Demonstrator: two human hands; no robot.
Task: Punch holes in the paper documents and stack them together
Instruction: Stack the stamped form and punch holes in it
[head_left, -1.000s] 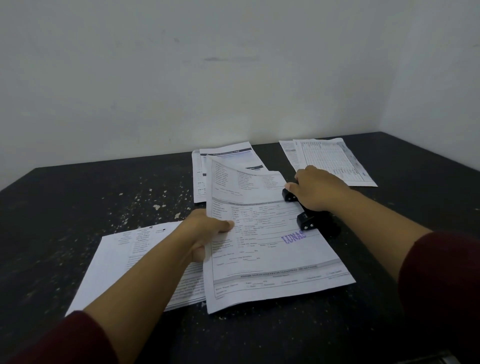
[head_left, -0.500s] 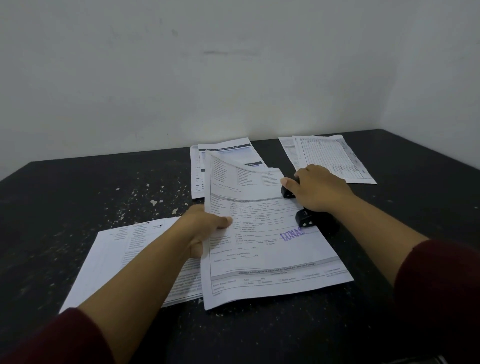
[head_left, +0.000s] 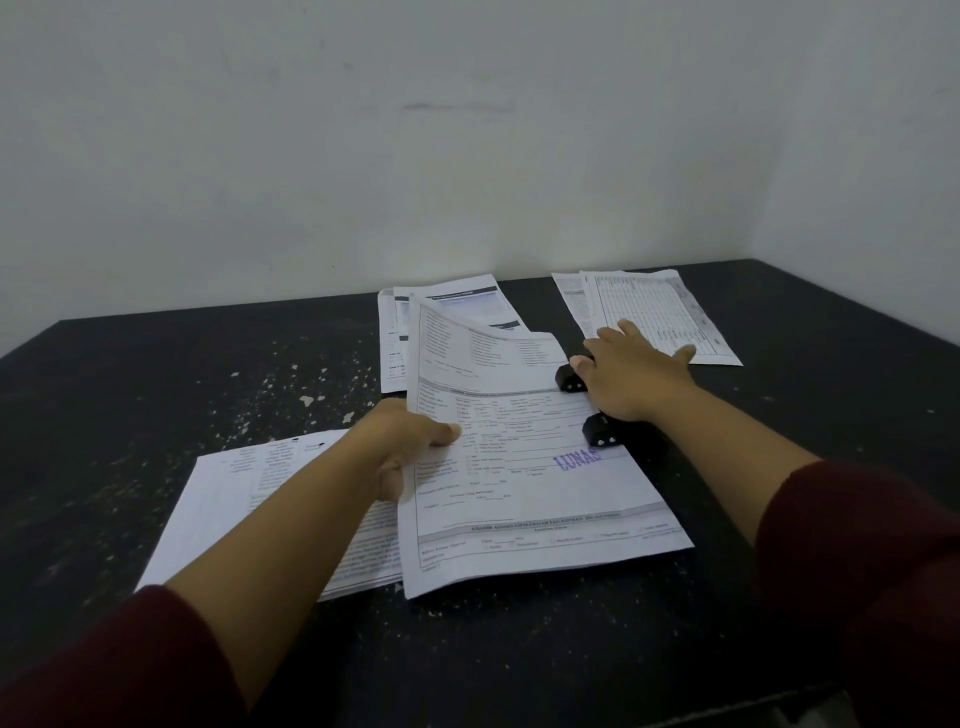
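Right hand (head_left: 636, 371) now flattened on punch (head_left: 587, 410), left hand (head_left: 415, 436) gripping form (head_left: 519, 467)

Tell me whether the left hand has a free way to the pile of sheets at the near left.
Probably yes, once it lets go. The left hand grips the stamped form's left edge, right above that pile, with nothing between them. The right hand rests on the hole punch.

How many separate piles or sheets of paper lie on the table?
4: the stamped form in the hole punch, gripped by the left hand; one near-left; one behind it; one far-right. Sheets within piles can't be counted.
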